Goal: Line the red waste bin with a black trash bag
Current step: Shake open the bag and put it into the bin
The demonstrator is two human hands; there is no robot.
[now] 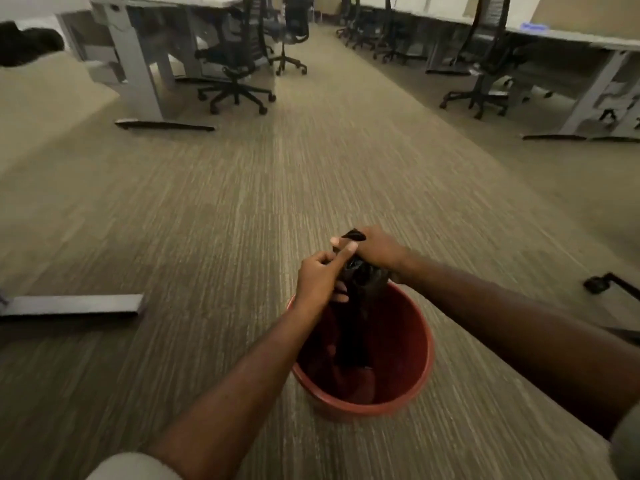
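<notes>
A round red waste bin (412,372) stands upright on the carpet just in front of me. A bunched black trash bag (353,327) hangs down into it from above its far rim. My left hand (317,277) pinches the bag's top from the left, and my right hand (375,249) grips the bunched top from the right. A small tuft of the bag sticks out above my right fist. The bag's lower end reaches the bin's floor; its mouth is hidden inside my hands.
Carpeted aisle runs ahead between rows of desks. Office chairs (235,74) and grey desk legs (142,71) stand at the left and right far ends. A flat desk foot (72,304) lies on the floor at left; a chair base (609,284) pokes in at right.
</notes>
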